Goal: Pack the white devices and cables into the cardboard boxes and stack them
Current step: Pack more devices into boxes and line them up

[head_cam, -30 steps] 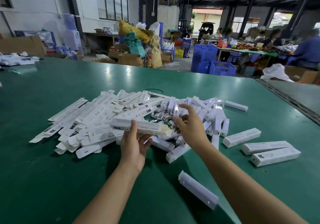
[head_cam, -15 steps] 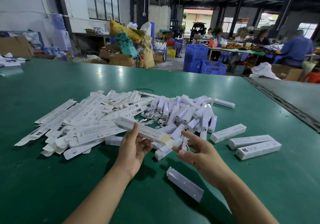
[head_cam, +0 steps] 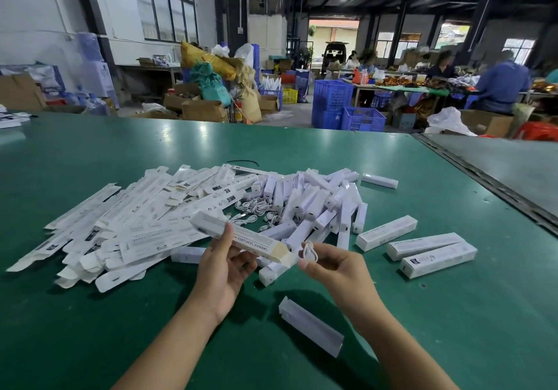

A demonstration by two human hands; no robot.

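My left hand [head_cam: 222,264] grips a long white cardboard box [head_cam: 241,235] held above the table, its open end pointing right. Close beside that open end, my right hand [head_cam: 329,266] pinches a small coiled white cable [head_cam: 310,253]. Behind my hands lies a heap of white devices [head_cam: 314,205] with loose coiled cables [head_cam: 256,211] at its left side. A spread of flat unfolded boxes [head_cam: 126,223] covers the table to the left. Three packed boxes [head_cam: 422,246] lie side by side at the right. One white device [head_cam: 311,324] lies alone near the front.
The green table [head_cam: 90,329] runs to a metal seam [head_cam: 483,184] at the right. Another closed box [head_cam: 379,180] lies behind the heap. Beyond the table stand blue crates [head_cam: 347,112], cardboard cartons and seated people working at a far bench.
My right hand came back from the heap with a coiled cable and brought it up to the open end of the box. My left hand kept hold of the box.
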